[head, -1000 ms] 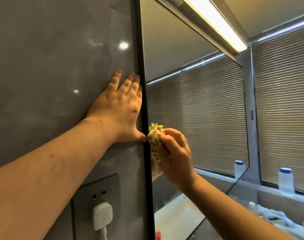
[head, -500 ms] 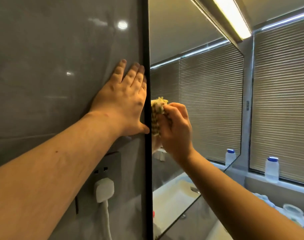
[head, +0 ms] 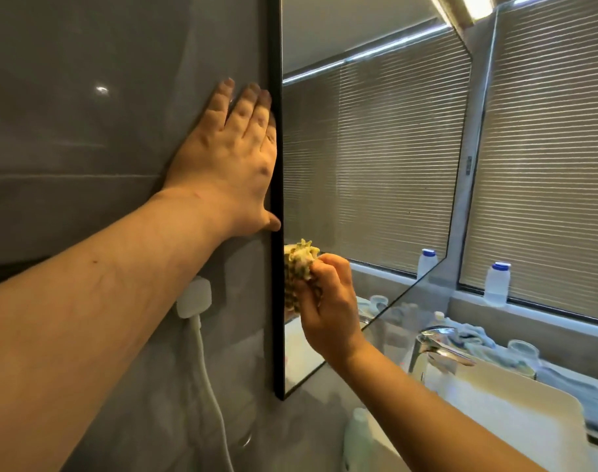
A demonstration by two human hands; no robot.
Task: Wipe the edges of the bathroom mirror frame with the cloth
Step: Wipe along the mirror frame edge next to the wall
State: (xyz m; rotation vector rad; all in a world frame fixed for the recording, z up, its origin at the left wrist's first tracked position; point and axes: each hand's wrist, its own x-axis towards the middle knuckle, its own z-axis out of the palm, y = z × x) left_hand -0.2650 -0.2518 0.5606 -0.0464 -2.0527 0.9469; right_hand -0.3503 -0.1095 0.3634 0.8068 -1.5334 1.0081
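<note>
Head view, the only one. Left hand (head: 234, 165) lay flat on the grey wall (head: 86, 131), fingers straight and spread, its edge and thumb tip touching the black mirror frame (head: 276, 301). It held nothing; it looked like a brace. Right hand (head: 328, 308) had its grip clamped round a bunched yellow-green cloth (head: 299, 264), fingers curled, pressing the wad against the inner side of the frame's left upright, just below the left thumb. Cloth also touched the mirror glass (head: 376, 165) beside the frame. Bottom corner of the frame sat well below the cloth.

Risks, as judged from this:
- Cloth was wadded tight, so only a small patch met the frame. Likely to skip the outer face of the upright and leave streaks on the glass where it overlapped.
- Left thumb lay on the frame directly above the cloth. An upward stroke would run into it; fingerprints could land on the stretch it rests upon.
- A white plug (head: 193, 298) and its cord (head: 209, 386) sat on the wall just left of the frame, near the cloth's height. If the cloth was damp (could not tell), wiping the outer edge could carry moisture there.
- A white bottle (head: 357, 437) and the tap (head: 434, 345) stood near the lower corner; an elbow swing on the downward stroke could knock the bottle.
</note>
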